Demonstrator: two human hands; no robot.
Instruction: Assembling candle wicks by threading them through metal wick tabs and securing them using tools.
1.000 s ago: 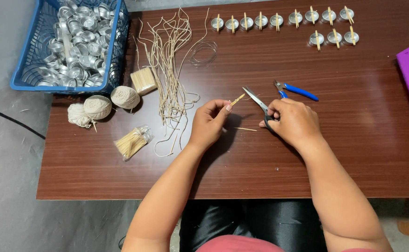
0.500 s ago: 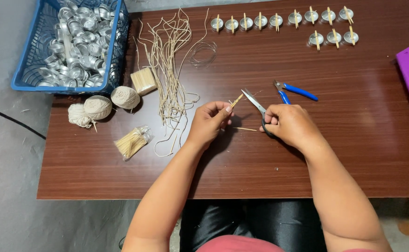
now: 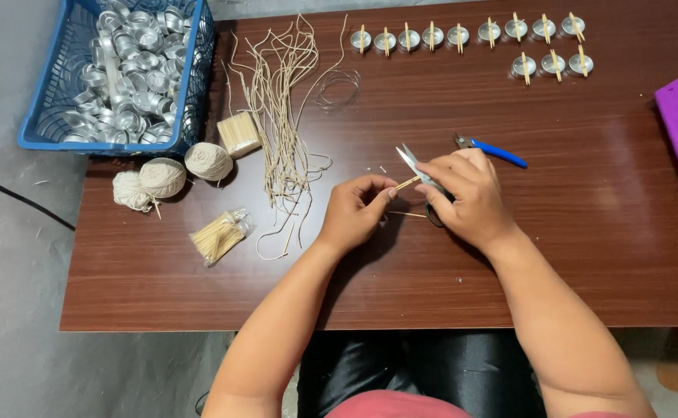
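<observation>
Left hand (image 3: 357, 210) pinching thin stick (image 3: 407, 183) | right hand (image 3: 466, 193) gripping snips (image 3: 418, 169), blades at stick tip

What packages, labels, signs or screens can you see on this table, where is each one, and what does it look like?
Clear plastic bag of thin pale sticks: lying on the table's left part, below the twine balls; slim, see-through, tan contents.
Block of short pale sticks: beside the blue basket; squarish and beige; any wrapper is too small to tell.
No labels, signs or screens are visible.
</observation>
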